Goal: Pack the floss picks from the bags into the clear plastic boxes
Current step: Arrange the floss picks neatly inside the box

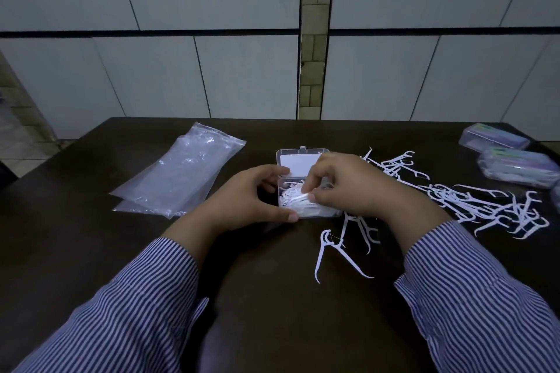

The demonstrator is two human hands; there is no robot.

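Clear plastic box (312, 211) is sitting open on the worktop (91, 251), left hand (251, 197) gripping its side. Right hand (348, 185) is pinching floss picks (295, 197) into it; laying them flat and aligned should be helping the lid close.

Left hand (242, 197) grips the open clear box (298, 160) while right hand (348, 185) pinches a floss pick (298, 197) inside.

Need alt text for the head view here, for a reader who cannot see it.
A person's left hand steadies an open clear plastic box on a dark table while the right hand pinches floss picks into it. Loose floss picks lie scattered right; empty plastic bags lie left.
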